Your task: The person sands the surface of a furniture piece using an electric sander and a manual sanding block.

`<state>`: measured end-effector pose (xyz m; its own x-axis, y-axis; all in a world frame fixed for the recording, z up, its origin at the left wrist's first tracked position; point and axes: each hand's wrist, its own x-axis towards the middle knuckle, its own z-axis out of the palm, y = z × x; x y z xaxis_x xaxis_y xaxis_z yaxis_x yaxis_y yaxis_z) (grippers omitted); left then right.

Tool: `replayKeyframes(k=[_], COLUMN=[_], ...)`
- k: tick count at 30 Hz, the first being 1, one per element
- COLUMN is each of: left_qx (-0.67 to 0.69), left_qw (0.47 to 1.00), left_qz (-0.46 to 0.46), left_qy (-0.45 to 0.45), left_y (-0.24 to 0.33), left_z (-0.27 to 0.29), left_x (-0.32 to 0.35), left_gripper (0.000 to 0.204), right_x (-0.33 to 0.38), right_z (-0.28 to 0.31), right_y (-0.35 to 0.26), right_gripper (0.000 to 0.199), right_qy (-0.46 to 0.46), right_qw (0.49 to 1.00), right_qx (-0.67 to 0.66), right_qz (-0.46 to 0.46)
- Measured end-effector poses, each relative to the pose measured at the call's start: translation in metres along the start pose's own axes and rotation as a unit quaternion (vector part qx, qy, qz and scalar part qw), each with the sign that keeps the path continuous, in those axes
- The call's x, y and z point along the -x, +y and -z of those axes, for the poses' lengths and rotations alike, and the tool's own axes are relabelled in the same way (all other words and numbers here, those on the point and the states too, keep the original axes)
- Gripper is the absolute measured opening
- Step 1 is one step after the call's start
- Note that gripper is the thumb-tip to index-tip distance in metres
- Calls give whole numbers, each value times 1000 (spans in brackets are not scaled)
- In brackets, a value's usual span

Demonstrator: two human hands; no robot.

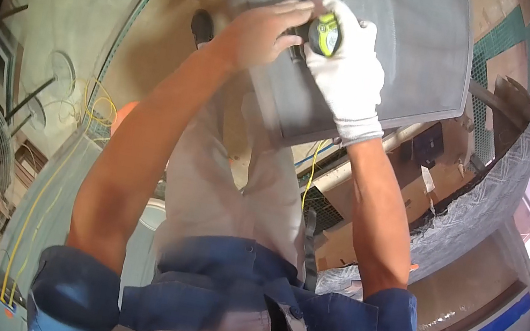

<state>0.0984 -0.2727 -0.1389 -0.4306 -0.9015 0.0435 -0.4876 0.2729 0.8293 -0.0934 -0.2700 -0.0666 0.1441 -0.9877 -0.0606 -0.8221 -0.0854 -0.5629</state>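
Two hands (268, 28) grip a yellow-black tape measure (323, 34) against a grey panel (421, 44).

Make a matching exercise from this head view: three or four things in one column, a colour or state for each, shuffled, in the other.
Things
1. right hand
2. left hand
3. small round tape measure
4. large flat metal panel

States
A. grey, under both hands
B. bare
C. yellow-green and black, gripped between the hands
D. in a white knit glove

Pairs: 1-D, 2-B, 3-C, 4-A
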Motion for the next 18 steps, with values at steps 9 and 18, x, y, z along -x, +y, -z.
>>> replayKeyframes(k=[9, 18], left_qx=[121, 92], left_qw=[984, 995], left_qz=[70, -17], left_qy=[-111, -15], left_y=[65, 52], left_z=[-51, -53], left_x=[108, 94], left_gripper=[85, 88], right_x=[154, 128], right_z=[9, 2], right_y=[9, -4], right_gripper=[72, 69], right_qy=[-85, -35], right_qw=[992, 996], right_qx=[18, 43], right_qz=[-90, -71])
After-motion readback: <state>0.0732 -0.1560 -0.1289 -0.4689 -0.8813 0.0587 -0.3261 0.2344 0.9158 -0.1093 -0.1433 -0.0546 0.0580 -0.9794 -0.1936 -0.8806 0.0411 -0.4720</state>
